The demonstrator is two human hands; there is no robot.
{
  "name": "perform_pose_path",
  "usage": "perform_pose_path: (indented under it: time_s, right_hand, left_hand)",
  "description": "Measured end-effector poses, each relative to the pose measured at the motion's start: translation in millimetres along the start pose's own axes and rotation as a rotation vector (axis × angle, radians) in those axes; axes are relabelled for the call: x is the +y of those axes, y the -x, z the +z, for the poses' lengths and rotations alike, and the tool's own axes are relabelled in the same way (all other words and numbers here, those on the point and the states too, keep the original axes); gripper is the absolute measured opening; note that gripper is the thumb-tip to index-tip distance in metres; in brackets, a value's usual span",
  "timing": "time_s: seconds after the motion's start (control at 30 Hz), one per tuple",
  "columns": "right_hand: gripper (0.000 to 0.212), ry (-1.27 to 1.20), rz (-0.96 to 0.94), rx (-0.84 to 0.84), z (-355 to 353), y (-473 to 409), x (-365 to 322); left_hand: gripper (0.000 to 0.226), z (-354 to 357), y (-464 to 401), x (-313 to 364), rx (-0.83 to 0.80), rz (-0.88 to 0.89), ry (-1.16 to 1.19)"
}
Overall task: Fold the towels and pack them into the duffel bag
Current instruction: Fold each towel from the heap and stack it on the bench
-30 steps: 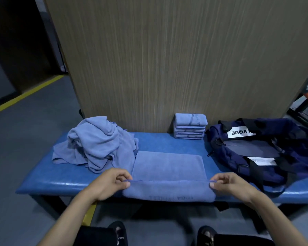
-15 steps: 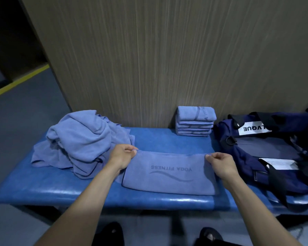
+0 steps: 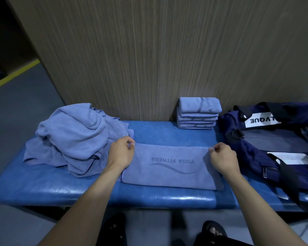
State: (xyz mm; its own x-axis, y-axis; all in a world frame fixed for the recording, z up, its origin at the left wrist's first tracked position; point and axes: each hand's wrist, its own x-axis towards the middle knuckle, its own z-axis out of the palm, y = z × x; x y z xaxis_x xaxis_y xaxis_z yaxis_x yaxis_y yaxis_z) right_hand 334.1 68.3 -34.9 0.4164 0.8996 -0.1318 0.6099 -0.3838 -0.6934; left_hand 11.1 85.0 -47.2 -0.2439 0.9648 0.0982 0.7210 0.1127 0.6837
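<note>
Wood-grain panelling (image 3: 149, 59) rose behind a blue padded desk (image 3: 60, 189); grey floor (image 3: 16, 112) ran off to the left, crossed by a yellow line (image 3: 12, 75). On the desk's middle lay a folded towel (image 3: 169, 167), a flat rectangle, its upper face printed with "YOGA FITNESS" upside down to the wearer and a wave mark beneath it; its near edge sat close to the desk's front lip. The left hand (image 3: 121, 153) pinched the towel's far left corner, fingers (image 3: 130, 142) curled round the fabric edge; the right hand (image 3: 222, 157) pinched the far right corner the same way, its fingers (image 3: 214, 150) closed on the cloth; both forearms reached in from below. Just beside the left hand sat a heap (image 3: 73, 137) of loose unfolded towels, rumpled and spilling toward the desk's left end, touching the folded towel's left side. At the back, against the panelling, stood a stack (image 3: 197, 114) of folded towels, well apart from the hands. To the right lay the navy bag (image 3: 274, 144), slumped and open at the top, a white label (image 3: 261, 119) reading "LVQUE" upside down, black straps (image 3: 288, 174) trailing over its side and the desk's front; a white tag (image 3: 290, 157) lay on it. Below the desk, dark sandals (image 3: 213, 229) showed on the floor.
</note>
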Motion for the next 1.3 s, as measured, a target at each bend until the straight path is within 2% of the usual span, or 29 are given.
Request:
perform_pose_path:
  time_s: [0.23,0.37,0.7,0.93,1.03,1.17,1.3]
  right_hand:
    - [0.016,0.114,-0.018,0.002,2.1,0.2,-1.0]
    - [0.010,0.171,-0.047,-0.008,0.1,-0.3,1.1]
    - [0.008,0.235,-0.050,-0.114,-10.4,-4.2,-0.3]
    - [0.019,0.169,-0.063,-0.155,-15.0,-2.0,-3.1]
    - [0.021,0.047,-0.083,-0.185,-17.2,-2.2,-1.1]
    - [0.021,-0.155,-0.132,-0.210,-19.8,-4.1,8.7]
    - [0.012,-0.251,-0.169,-0.232,-22.4,-6.7,15.8]
  left_hand:
    - [0.012,4.0,-0.2,-2.1,-0.021,0.088,-0.117]
    - [0.012,4.2,-4.5,-5.4,-0.067,0.156,-0.167]
    - [0.015,-1.3,-1.8,-5.2,-0.161,0.286,-0.128]
    - [0.016,-4.6,-3.1,-3.8,-0.273,0.318,-0.188]
    - [0.016,-4.4,-3.1,-2.4,-0.274,0.323,-0.206]
    - [0.028,-10.6,-5.9,-0.6,-0.283,0.297,-0.101]
    - [0.019,-25.5,-10.0,-1.1,-0.263,0.277,0.001]
